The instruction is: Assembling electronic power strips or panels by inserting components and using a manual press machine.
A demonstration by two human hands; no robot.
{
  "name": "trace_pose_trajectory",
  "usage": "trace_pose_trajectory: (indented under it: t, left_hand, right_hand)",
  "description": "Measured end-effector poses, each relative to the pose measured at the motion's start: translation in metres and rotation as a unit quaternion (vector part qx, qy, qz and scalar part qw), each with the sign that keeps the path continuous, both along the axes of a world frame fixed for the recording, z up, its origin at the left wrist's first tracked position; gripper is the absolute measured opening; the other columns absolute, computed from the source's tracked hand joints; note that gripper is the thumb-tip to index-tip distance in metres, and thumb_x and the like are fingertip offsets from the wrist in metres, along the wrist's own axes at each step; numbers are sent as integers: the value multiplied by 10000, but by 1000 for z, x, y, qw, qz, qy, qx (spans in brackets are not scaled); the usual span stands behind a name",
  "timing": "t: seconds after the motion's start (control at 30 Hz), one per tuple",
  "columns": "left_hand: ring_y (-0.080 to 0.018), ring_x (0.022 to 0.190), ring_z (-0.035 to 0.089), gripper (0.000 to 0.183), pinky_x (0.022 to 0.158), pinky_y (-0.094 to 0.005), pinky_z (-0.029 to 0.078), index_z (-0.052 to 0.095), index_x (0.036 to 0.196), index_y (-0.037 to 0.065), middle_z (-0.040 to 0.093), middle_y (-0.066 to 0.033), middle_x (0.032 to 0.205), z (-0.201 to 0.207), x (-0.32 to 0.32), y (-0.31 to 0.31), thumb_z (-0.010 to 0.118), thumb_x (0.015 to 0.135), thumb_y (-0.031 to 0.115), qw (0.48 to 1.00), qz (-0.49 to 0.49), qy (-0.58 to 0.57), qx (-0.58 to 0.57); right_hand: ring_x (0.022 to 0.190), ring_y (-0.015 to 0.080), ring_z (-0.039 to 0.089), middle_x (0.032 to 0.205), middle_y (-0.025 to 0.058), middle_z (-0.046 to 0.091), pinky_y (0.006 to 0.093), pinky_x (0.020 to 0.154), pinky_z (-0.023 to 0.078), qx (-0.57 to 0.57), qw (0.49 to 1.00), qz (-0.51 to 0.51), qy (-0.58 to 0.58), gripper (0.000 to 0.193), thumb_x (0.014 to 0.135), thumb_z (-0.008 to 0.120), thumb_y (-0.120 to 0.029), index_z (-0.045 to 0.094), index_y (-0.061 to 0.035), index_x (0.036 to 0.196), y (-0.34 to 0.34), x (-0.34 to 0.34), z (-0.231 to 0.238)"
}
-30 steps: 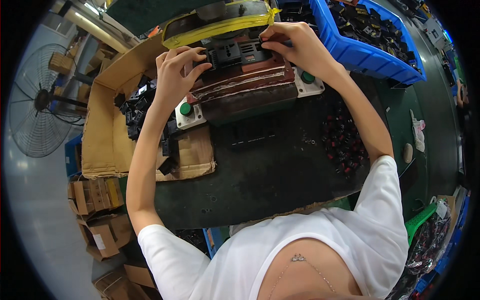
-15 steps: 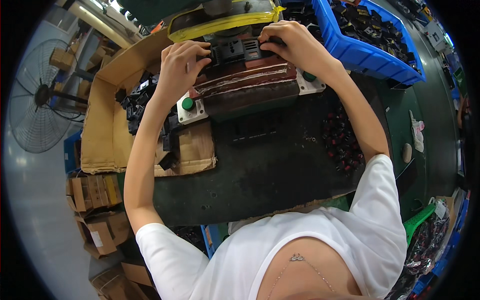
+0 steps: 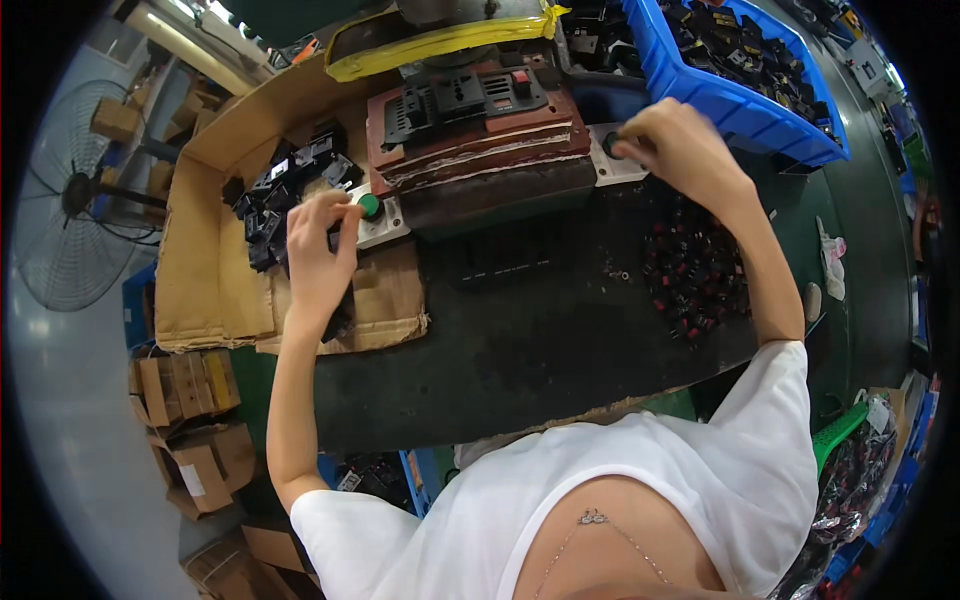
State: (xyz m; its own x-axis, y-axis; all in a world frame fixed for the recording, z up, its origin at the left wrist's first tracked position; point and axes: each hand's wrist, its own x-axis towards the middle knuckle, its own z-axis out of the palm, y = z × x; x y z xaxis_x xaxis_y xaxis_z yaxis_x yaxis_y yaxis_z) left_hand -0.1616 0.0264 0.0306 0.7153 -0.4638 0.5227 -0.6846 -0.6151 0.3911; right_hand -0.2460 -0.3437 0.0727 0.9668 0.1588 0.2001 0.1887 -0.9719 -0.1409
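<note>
My left hand has its fingers curled toward the thumb, holding nothing, close beside a green push button on a pale control box. At the other side of the press my right hand, slightly blurred, bends its fingers at the dark button of a second pale box; the fingertips seem to touch it. Between the hands, a black plastic socket housing rests on a reddish-brown fixture block. A small red piece shows at its right end. Above hangs a press head edged with yellow tape.
A cardboard box with black plastic parts stands left. Small black-and-red pieces lie piled on the dark table at right. A blue bin of black parts is at the back right. A fan stands far left.
Both hands have left the socket housing, which stays on the fixture. My left hand moved down and left to the green button; my right moved right and down to the other button.
</note>
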Motion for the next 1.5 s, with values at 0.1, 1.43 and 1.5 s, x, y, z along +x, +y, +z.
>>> trace_pose_trajectory:
  t: [0.1,1.43,1.5]
  left_hand:
    - [-236,796,548,136,784,-331,393,570,920,39,618,-75,781,-4,-5,-5,622,807,95,1000,9,3,12]
    - [-242,896,564,254,819,-332,418,557,1051,32,626,-80,909,3,-62,-27,572,802,-21,989,6,80,-124]
    - [-246,870,570,277,808,-330,420,556,1051,24,631,-89,921,-4,-64,-30,590,781,-33,987,-14,69,-143]
  right_hand:
    - [622,288,600,665,134,614,335,558,467,48,999,-10,-7,121,734,687,-129,655,-13,742,-1,-3,-14]
    - [664,294,580,695,106,593,368,588,469,54,991,90,-85,161,798,631,-181,643,-23,767,46,11,11]
    - [763,278,596,850,94,612,345,649,489,56,988,98,-108,185,823,615,-202,651,-26,865,57,23,17]
